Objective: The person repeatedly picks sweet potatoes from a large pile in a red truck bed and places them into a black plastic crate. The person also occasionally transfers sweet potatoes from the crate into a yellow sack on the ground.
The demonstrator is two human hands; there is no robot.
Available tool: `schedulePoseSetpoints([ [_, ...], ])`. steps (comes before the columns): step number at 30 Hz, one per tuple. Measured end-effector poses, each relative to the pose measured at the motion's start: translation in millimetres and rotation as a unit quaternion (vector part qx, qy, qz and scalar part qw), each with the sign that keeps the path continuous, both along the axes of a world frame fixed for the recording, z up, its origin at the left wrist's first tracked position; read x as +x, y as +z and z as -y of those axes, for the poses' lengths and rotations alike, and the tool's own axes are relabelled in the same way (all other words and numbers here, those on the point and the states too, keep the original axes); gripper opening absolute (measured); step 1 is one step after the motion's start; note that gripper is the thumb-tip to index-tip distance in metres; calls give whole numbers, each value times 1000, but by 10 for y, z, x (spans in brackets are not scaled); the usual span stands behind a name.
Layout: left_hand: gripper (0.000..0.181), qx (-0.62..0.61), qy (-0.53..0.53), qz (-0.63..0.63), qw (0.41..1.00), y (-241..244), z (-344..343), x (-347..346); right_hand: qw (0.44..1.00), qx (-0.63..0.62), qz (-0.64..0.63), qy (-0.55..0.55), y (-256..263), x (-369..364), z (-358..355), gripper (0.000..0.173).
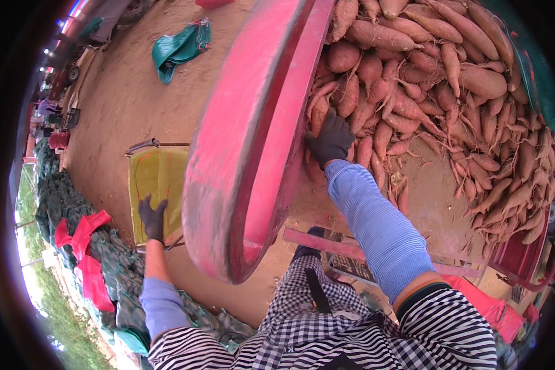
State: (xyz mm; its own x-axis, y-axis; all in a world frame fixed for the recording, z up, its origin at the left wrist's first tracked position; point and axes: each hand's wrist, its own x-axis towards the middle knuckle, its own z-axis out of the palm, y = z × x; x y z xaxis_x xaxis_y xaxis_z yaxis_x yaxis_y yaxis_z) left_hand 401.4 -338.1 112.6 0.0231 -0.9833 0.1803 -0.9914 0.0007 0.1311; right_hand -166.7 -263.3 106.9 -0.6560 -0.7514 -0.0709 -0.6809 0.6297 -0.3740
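Observation:
A large heap of sweet potatoes [397,88] fills the upper right, lying on a metal truck bed. My right hand [330,138], in a dark glove, reaches over the red metal side wall [222,152] and rests against sweet potatoes beside its inner face; its fingers are partly hidden, so its hold is unclear. On the other side of the wall, my left hand [152,217], also gloved, has its fingers spread and holds nothing visible. It is over a yellow mesh bag [150,171] stretched on a metal frame, whose right part is hidden behind the wall.
Filled green mesh sacks [125,263] are stacked at the left, with red cloth [92,277] on them. A green sack [180,48] lies on the dirt ground at the upper left. A grey crate [351,268] is near my legs. Red sheeting [485,305] lies at the lower right.

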Motion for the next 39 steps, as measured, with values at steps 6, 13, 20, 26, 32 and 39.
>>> schedulePoseSetpoints([
  [6, 40, 164, 187, -462, 852, -185, -1695, -1095, 991, -64, -58, 100, -174, -186, -720, 69],
  [13, 37, 324, -187, -306, 875, -111, -3045, -2015, 965, 32, -210, 155, -589, -706, -1710, 47],
  [20, 47, 414, -236, -481, 736, -205, -3084, -3505, 989, 107, -91, 39, 76, -1102, -2049, 41],
  [26, 59, 539, -23, -670, 510, -299, -2847, -4440, 914, 12, 390, -110, 126, -937, -2373, 29],
  [32, 52, 541, 25, -727, 423, -546, -2711, -4660, 739, -9, 666, -101, 29, -31, -3015, 21],
  [39, 55, 503, 42, -738, 448, -268, -2441, -3810, 932, -111, 336, -84, -102, -196, -1907, 63],
])
